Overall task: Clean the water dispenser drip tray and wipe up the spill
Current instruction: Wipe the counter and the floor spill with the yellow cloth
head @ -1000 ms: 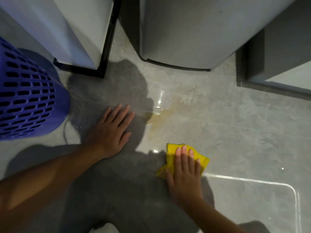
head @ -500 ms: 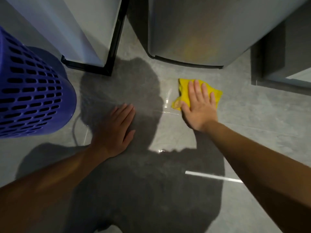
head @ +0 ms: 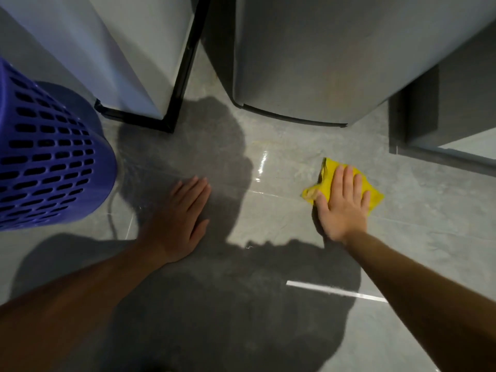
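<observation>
The right hand (head: 342,204) lies flat, fingers spread wide, pressing a yellow cloth (head: 328,181) against the grey tiled floor (head: 268,210); the cloth shows past its fingertips and thumb. A wet sheen (head: 261,167) glints on the tiles just left of it. The left hand (head: 178,220) rests palm down on the floor, fingers extended, holding nothing. Left of that hand stands a purple perforated basket (head: 51,162); its contents cannot be seen.

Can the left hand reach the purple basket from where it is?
Probably yes. The left hand lies flat on the floor beside the purple basket, with only bare tile between them.
</observation>
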A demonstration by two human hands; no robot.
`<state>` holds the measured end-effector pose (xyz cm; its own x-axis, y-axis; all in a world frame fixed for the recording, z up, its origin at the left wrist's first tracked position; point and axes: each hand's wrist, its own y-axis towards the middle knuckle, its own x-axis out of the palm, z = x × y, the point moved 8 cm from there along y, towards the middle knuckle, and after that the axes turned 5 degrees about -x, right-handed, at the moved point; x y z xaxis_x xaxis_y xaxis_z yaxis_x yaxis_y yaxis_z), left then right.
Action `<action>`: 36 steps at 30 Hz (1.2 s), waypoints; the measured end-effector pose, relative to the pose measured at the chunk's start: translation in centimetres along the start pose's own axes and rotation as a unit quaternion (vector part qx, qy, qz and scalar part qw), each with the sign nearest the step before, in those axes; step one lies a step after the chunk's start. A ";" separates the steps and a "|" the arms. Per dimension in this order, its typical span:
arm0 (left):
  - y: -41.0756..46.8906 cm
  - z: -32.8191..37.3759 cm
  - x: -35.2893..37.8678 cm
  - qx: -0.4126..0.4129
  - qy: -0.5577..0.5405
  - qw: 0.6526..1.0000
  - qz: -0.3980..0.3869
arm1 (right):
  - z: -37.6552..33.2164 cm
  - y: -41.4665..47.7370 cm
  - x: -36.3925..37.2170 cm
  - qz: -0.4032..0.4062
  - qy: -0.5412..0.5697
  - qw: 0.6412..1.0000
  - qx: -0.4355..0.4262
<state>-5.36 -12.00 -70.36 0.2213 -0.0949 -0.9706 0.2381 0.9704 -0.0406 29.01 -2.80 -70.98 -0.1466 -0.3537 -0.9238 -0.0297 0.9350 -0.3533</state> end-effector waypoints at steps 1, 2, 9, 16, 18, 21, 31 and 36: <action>0.0 0.1 0.0 0.002 0.000 1.000 -0.002 | -1.5 2.0 -0.2 0.001 -0.001 1.000 -0.012; 0.0 0.1 -0.1 0.002 0.001 1.000 -0.004 | -3.5 3.7 -0.2 -0.002 -0.004 1.000 -0.029; 0.0 0.1 -0.6 0.003 -0.018 1.000 -0.006 | -16.1 2.2 1.7 -0.029 -0.071 0.963 -0.260; -1.0 -1.3 -2.0 -0.090 -0.153 0.983 -0.039 | -5.9 -10.7 4.2 -0.051 -0.054 0.963 -0.260; -2.2 -2.1 -2.5 -0.123 -0.128 0.983 -0.044 | -4.1 -8.6 3.3 -0.063 -0.074 0.965 -0.242; -4.7 -3.0 -3.0 -0.153 -0.034 0.983 -0.097 | -3.8 -2.0 1.2 -0.057 -0.059 0.984 -0.159; -5.0 -3.3 -2.2 -0.150 0.047 0.951 -0.266 | -17.9 1.4 2.2 -0.044 -0.068 0.962 -0.259; -4.7 -2.4 -3.2 -0.156 0.044 0.947 -0.276 | -13.4 -12.6 6.7 -0.055 -0.060 0.941 -0.328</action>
<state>-9.46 -15.75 -67.64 0.0623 -0.6018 -0.7962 0.0002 0.7978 -0.6030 15.19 -16.59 -70.75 0.0045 -0.4133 -0.9106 -0.6475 0.6928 -0.3176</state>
